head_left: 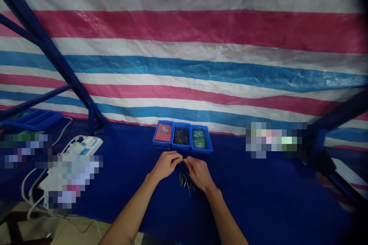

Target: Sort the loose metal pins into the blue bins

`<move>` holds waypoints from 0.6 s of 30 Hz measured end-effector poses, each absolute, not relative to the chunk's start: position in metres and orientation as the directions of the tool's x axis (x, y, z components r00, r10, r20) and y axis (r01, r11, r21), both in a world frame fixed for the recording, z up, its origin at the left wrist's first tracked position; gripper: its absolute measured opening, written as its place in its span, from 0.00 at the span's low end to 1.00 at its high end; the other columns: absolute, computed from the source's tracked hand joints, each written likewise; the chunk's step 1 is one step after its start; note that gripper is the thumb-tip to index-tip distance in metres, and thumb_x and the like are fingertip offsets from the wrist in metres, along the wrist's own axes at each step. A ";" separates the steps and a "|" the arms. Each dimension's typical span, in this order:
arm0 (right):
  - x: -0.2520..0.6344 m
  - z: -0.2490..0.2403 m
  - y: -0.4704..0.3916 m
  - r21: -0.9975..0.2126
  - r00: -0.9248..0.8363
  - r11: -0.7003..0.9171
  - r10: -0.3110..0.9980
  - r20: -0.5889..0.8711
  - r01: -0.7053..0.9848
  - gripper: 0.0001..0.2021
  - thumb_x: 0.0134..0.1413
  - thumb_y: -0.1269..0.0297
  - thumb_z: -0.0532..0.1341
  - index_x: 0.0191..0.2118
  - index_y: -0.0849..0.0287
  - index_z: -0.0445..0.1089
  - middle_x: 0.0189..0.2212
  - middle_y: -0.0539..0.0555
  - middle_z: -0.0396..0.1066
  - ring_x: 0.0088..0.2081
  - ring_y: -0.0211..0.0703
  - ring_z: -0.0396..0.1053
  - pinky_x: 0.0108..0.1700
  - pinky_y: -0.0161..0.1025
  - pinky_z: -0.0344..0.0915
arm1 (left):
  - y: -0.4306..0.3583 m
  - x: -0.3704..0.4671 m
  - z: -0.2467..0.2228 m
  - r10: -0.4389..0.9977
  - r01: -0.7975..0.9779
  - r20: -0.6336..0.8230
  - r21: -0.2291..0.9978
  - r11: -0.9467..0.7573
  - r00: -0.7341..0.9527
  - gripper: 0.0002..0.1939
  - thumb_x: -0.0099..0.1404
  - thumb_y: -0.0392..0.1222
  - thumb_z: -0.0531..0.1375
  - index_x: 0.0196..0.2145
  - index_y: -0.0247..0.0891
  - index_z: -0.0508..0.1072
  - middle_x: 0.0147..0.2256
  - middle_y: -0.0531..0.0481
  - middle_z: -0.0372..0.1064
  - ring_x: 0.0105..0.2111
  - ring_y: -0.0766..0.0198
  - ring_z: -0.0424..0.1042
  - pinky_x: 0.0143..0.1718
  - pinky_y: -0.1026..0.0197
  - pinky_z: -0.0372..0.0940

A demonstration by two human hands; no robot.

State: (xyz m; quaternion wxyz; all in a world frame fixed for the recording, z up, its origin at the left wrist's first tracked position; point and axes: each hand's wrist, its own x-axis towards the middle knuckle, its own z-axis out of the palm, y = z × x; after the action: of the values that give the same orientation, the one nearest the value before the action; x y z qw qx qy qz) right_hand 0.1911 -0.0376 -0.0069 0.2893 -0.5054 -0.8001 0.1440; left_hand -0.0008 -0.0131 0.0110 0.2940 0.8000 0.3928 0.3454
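Note:
My left hand [168, 164] and my right hand [198, 170] meet fingertip to fingertip above the blue table, both with fingers pinched. Whatever lies between the fingertips is too small to make out. Just below them, several thin yellowish and dark screw-like pieces [186, 181] lie loose on the table. Beyond my hands stand three joined blue bins: the left one holds a flat red item [163, 133], the middle one many dark screw-like pieces [181, 136], and the right one green and clear small packets [199, 139].
A white power strip [83, 145] with cables sits at the left, near a blue divided tray [34, 119]. Blue metal frame bars [54, 57] rise at left and right. A striped sheet [201, 57] hangs behind the table [253, 195]. Some areas are pixelated.

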 end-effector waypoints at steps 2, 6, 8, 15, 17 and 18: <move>0.191 -0.009 -0.037 -0.521 -0.311 0.433 0.899 0.309 0.736 0.20 0.73 0.59 0.46 0.29 0.56 0.64 0.23 0.49 0.69 0.24 0.39 0.67 0.30 0.36 0.51 | -0.013 -0.001 0.010 0.831 0.425 0.319 0.742 -0.518 0.456 0.12 0.72 0.39 0.55 0.36 0.37 0.79 0.32 0.49 0.74 0.32 0.64 0.72 0.37 0.65 0.63; 0.192 -0.010 -0.035 -0.557 -0.293 0.405 0.913 0.283 0.726 0.24 0.74 0.56 0.44 0.27 0.56 0.64 0.20 0.49 0.66 0.22 0.38 0.65 0.29 0.36 0.50 | -0.012 0.000 0.009 0.829 0.428 0.313 0.740 -0.518 0.463 0.12 0.72 0.39 0.55 0.35 0.37 0.78 0.32 0.49 0.74 0.32 0.65 0.71 0.38 0.65 0.63; 0.192 -0.010 -0.035 -0.581 -0.286 0.393 0.919 0.271 0.713 0.25 0.74 0.55 0.43 0.26 0.56 0.65 0.19 0.48 0.65 0.21 0.37 0.64 0.29 0.36 0.49 | -0.012 0.000 0.008 0.830 0.435 0.308 0.737 -0.517 0.465 0.12 0.72 0.39 0.55 0.35 0.37 0.78 0.32 0.50 0.73 0.32 0.65 0.71 0.38 0.65 0.63; 0.193 -0.003 -0.035 -0.686 -0.247 0.363 0.932 0.266 0.630 0.28 0.73 0.51 0.44 0.22 0.57 0.64 0.18 0.48 0.65 0.22 0.37 0.65 0.28 0.35 0.53 | -0.011 -0.002 0.006 0.845 0.418 0.312 0.761 -0.496 0.434 0.12 0.72 0.38 0.55 0.33 0.36 0.77 0.31 0.50 0.73 0.31 0.65 0.71 0.36 0.65 0.62; 0.195 -0.002 -0.034 -0.736 -0.211 0.350 0.937 0.279 0.579 0.26 0.72 0.52 0.45 0.25 0.57 0.66 0.20 0.48 0.66 0.23 0.38 0.66 0.30 0.34 0.56 | -0.010 -0.002 0.006 0.853 0.402 0.323 0.775 -0.487 0.411 0.13 0.72 0.38 0.55 0.32 0.36 0.77 0.31 0.50 0.73 0.31 0.65 0.71 0.36 0.65 0.62; 0.195 -0.001 -0.034 -0.756 -0.194 0.345 0.938 0.286 0.556 0.23 0.72 0.52 0.46 0.29 0.57 0.68 0.21 0.49 0.68 0.25 0.39 0.68 0.31 0.34 0.58 | -0.009 -0.002 0.006 0.856 0.397 0.326 0.780 -0.484 0.402 0.13 0.72 0.38 0.55 0.32 0.36 0.77 0.30 0.50 0.73 0.31 0.65 0.71 0.36 0.65 0.62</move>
State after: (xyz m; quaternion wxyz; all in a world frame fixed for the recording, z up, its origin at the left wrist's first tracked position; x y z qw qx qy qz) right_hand 0.1953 -0.0343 -0.0012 0.3750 -0.5124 -0.7293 0.2547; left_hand -0.0025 -0.0093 0.0055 0.3098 0.7777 0.4027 0.3701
